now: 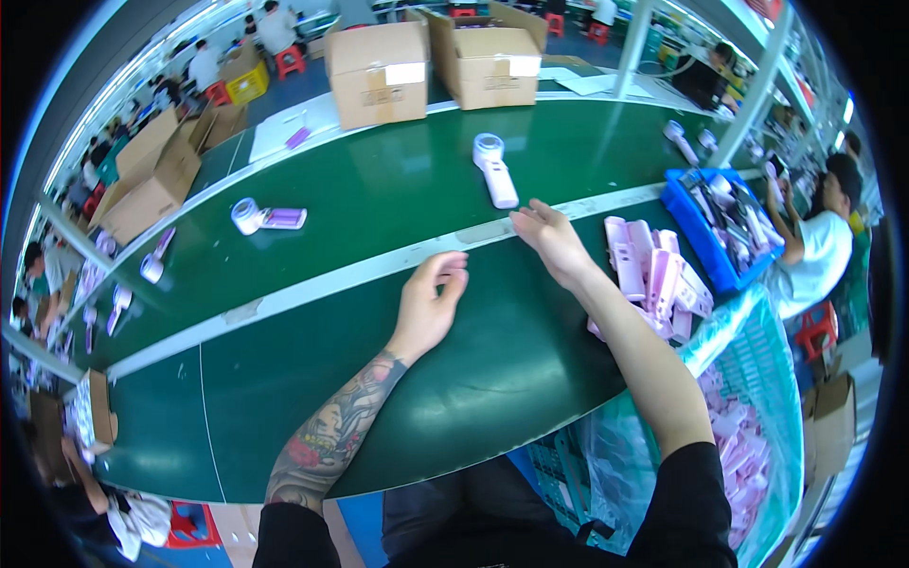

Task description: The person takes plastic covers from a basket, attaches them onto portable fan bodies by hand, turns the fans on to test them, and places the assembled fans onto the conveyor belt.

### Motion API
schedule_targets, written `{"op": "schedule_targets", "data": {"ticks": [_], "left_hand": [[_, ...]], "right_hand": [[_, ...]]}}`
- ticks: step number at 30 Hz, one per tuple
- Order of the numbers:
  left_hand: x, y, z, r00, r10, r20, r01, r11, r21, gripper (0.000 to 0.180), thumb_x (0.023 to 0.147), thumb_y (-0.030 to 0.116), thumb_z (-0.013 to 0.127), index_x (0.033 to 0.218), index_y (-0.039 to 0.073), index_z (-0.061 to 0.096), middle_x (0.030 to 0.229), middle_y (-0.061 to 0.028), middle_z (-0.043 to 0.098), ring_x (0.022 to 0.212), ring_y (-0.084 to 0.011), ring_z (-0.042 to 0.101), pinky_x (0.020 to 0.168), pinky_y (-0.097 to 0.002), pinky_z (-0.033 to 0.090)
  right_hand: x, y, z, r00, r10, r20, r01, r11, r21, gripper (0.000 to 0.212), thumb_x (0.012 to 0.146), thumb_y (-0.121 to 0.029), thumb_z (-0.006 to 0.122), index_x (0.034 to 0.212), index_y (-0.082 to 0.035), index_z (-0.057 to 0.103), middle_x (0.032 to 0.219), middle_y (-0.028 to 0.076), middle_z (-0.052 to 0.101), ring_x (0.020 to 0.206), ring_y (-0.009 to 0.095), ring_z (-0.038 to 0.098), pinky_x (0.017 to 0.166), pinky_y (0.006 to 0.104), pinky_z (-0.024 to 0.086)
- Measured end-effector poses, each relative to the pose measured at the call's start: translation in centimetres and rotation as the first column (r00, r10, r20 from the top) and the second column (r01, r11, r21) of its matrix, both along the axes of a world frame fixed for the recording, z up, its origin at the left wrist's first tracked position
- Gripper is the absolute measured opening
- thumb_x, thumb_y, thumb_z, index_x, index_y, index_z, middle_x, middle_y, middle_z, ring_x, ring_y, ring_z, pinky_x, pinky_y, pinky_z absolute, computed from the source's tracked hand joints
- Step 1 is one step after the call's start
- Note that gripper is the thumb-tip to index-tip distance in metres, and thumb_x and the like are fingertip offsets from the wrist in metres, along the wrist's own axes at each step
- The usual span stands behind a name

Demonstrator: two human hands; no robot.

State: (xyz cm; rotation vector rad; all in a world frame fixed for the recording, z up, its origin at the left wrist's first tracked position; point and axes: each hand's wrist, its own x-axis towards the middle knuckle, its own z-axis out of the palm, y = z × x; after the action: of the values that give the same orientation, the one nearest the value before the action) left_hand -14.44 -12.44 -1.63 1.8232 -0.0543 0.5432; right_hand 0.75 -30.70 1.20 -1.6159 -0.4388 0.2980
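Observation:
My left hand [431, 305] hovers over the near green worktop [312, 355], fingers loosely curled, thumb apart, nothing in it. At the pale strip between worktop and conveyor belt is my right hand [551, 244], fingers stretched out and empty. Just beyond its fingertips lies a pale purple handheld fan [495, 175] with a round clear head, on the green belt [379, 194]; a small gap seems to part them. Another fan [270, 217] with a darker purple handle section lies farther left on the belt. Right of my right forearm is a heap of pink plastic shells [653, 270].
A blue bin [724, 232] of dark and pale parts stands right, beside a seated co-worker [824, 237]. Below it, a green-lined basket [776, 417] holds many pink pieces. Cardboard boxes [379, 80] line the belt's far side. More fans [680, 142] lie along the belt.

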Motion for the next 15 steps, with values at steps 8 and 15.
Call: {"op": "schedule_targets", "data": {"ticks": [8,15], "left_hand": [[5.0,12.7,-3.5,0.678,0.661,0.32,-0.72,0.512,0.469,0.05,0.08,0.015,0.066,0.128,0.005,0.056,0.12,-0.0195,0.057,0.111,-0.0371,0.052,0.099,-0.0477,0.041],[5.1,29.3,-6.5,0.093,0.993,0.077,-0.725,0.014,0.688,0.075,0.085,0.07,0.054,0.148,0.03,0.043,0.107,-0.0234,0.059,0.094,-0.0424,0.061,0.08,-0.0525,0.052]], "right_hand": [[2.6,-5.0,-1.4,0.44,0.15,0.885,0.859,0.218,-0.464,0.044,0.085,-0.009,0.058,0.126,0.006,0.058,0.131,0.027,0.055,0.124,0.042,0.05,0.106,0.0456,0.04],[4.3,-7.3,-1.6,0.595,0.125,0.794,0.788,0.102,-0.607,0.023,0.089,-0.013,0.056,0.105,0.0,0.065,0.108,0.02,0.06,0.098,0.036,0.059,0.088,0.0456,0.049]]}}
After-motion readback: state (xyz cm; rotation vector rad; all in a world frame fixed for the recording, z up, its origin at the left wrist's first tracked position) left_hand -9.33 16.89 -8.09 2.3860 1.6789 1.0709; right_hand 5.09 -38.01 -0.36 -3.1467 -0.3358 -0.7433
